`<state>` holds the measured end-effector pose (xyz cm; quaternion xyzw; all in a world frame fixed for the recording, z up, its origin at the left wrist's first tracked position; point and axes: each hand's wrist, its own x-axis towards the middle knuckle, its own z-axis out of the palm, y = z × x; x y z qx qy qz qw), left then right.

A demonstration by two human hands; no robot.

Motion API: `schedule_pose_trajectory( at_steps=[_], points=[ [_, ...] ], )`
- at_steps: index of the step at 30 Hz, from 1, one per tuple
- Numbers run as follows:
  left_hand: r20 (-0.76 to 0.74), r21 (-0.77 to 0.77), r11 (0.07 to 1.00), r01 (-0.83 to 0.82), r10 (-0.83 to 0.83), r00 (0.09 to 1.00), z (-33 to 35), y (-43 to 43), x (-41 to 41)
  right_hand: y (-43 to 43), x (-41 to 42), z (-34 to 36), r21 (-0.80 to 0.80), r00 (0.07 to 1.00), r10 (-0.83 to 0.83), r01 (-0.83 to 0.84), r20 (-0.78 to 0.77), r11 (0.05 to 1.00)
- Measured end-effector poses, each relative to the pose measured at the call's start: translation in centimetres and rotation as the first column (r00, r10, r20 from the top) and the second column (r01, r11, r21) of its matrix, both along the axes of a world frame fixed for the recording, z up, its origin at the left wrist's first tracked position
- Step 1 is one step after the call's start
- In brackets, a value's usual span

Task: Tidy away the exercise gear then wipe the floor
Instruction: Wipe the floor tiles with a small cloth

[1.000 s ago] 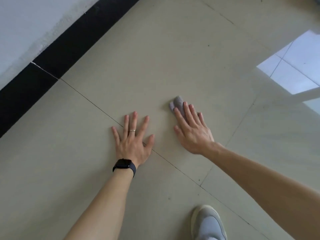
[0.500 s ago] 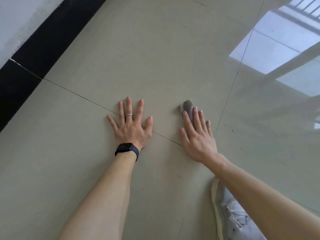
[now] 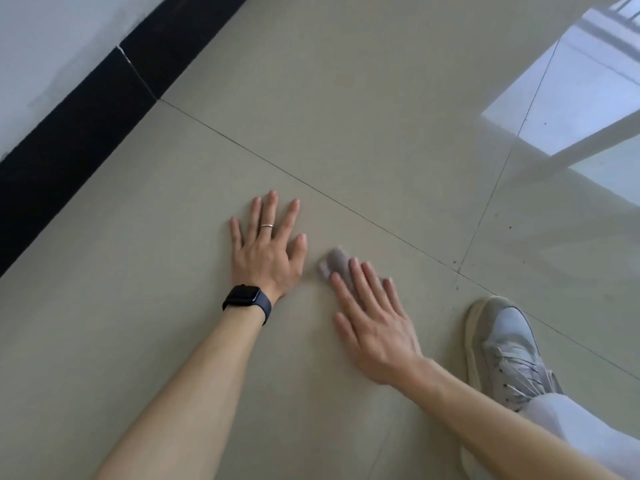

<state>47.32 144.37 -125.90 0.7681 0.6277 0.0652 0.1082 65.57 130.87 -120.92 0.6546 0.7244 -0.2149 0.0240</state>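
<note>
Tiled floor (image 3: 346, 98), left hand (image 3: 266, 251) splayed flat, right hand (image 3: 374, 323) flat pressing grey cloth (image 3: 334, 263) (blurred).

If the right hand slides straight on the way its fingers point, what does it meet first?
Likely the left hand: the right hand, flat on the grey cloth, points up-left past the left thumb, which it may graze or narrowly clear. Beyond lies bare floor up to the black skirting.

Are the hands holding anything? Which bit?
Right hand presses a grey cloth to the floor under straight fingers; no curled grip. Left hand lies flat, holding nothing.
</note>
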Motion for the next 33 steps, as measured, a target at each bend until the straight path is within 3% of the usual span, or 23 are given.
schedule_pose_trajectory(
  at_steps=[2, 4, 5, 7, 9, 10, 11, 13, 15, 16, 17, 18, 20, 22, 23, 25, 27, 29, 30, 31, 33],
  points=[
    [0.012, -0.08, 0.996, 0.034, -0.033, 0.999, 0.5, 0.0, -0.2, -1.8, 0.3, 0.7, -0.034, 0.952, 0.307, -0.307, -0.019, 0.951],
    [0.034, -0.166, 0.982, 0.093, -0.088, 0.995, 1.2, 0.4, -1.5, 1.2, 2.8, 0.8, -0.052, 0.941, 0.335, -0.332, 0.054, 0.942],
    [0.023, -0.164, 0.981, 0.104, -0.101, 0.995, 1.6, 0.5, -2.6, 3.4, 3.8, 0.6, -0.054, 0.965, 0.241, -0.236, 0.1, 0.97],
    [-0.022, -0.116, 0.993, 0.034, -0.037, 0.999, 2.2, 0.5, -5.6, 8.0, 5.0, 0.5, -0.076, 0.985, -0.117, 0.127, 0.128, 0.989],
    [-0.069, -0.095, 0.991, -0.093, 0.087, 0.994, 2.2, 0.4, -9.1, 10.6, 4.1, 0.0, -0.088, 0.907, -0.416, 0.421, 0.071, 0.903],
    [-0.094, -0.095, 0.985, -0.141, 0.132, 0.987, 2.1, 0.4, -10.9, 10.8, 2.5, -0.1, -0.086, 0.882, -0.469, 0.471, 0.041, 0.878],
    [-0.118, -0.101, 0.979, -0.18, 0.167, 0.979, 1.9, 0.4, -12.5, 10.2, 0.6, -0.2, -0.069, 0.899, -0.438, 0.438, 0.024, 0.896],
    [-0.154, -0.128, 0.963, -0.237, 0.217, 0.964, 1.6, 0.7, -15.0, 7.3, -3.1, -0.4, 0.01, 0.994, -0.108, 0.108, -0.018, 0.994],
    [-0.169, -0.143, 0.955, -0.259, 0.234, 0.957, 1.4, 0.7, -16.4, 5.6, -4.3, -0.4, 0.028, 0.941, 0.336, -0.335, -0.035, 0.942],
    [-0.163, -0.146, 0.953, -0.267, 0.243, 0.956, 1.3, 0.7, -16.7, 6.8, -3.4, -0.3, 0.023, 0.888, 0.459, -0.459, -0.026, 0.888],
    [-0.15, -0.147, 0.949, -0.279, 0.257, 0.955, 1.2, 0.6, -16.9, 8.9, -2.3, -0.5, 0.028, 0.877, 0.48, -0.48, 0.017, 0.877],
    [-0.136, -0.145, 0.946, -0.29, 0.272, 0.953, 1.1, 0.6, -16.9, 11.4, -1.2, -0.6, 0.029, 0.909, 0.411, -0.414, 0.071, 0.91],
    [-0.124, -0.142, 0.943, -0.301, 0.285, 0.95, 1.0, 0.7, -16.7, 16.7, 0.7, -0.2, -0.023, 0.994, 0.027, -0.025, 0.103, 0.999],
    [-0.11, -0.148, 0.939, -0.311, 0.297, 0.949, 1.0, 0.9, -16.7, 20.5, 0.8, -0.1, -0.082, 0.933, -0.356, 0.359, 0.048, 0.93],
    [-0.103, -0.144, 0.939, -0.313, 0.3, 0.948, 1.1, 1.0, -16.7, 21.1, -0.3, -0.1, -0.086, 0.905, -0.425, 0.426, 0.03, 0.901],
    [-0.093, -0.142, 0.933, -0.33, 0.319, 0.943, 1.2, 1.1, -16.7, 19.8, -3.6, -0.2, -0.056, 0.953, -0.302, 0.302, 0.019, 0.952],
    [-0.076, -0.14, 0.928, -0.346, 0.338, 0.938, 1.2, 1.1, -16.7, 16.3, -6.6, -0.3, -0.005, 0.992, 0.124, -0.124, -0.017, 0.992],
    [-0.082, -0.134, 0.927, -0.351, 0.342, 0.936, 1.3, 1.0, -16.6, 15.0, -6.6, 0.0, 0.008, 0.858, 0.513, -0.513, -0.025, 0.858],
    [-0.086, -0.138, 0.925, -0.355, 0.346, 0.934, 1.3, 1.0, -16.6, 16.8, -5.7, 0.2, 0.002, 0.799, 0.601, -0.601, -0.023, 0.799],
    [-0.086, -0.142, 0.921, -0.363, 0.354, 0.931, 1.3, 1.0, -16.7, 19.4, -4.8, 0.0, -0.007, 0.785, 0.618, -0.618, 0.024, 0.786],
    [-0.089, -0.133, 0.928, -0.349, 0.34, 0.936, 1.3, 0.9, -16.5, 24.7, -3.2, -0.2, -0.018, 0.894, 0.43, -0.431, 0.126, 0.902]
  ],
)
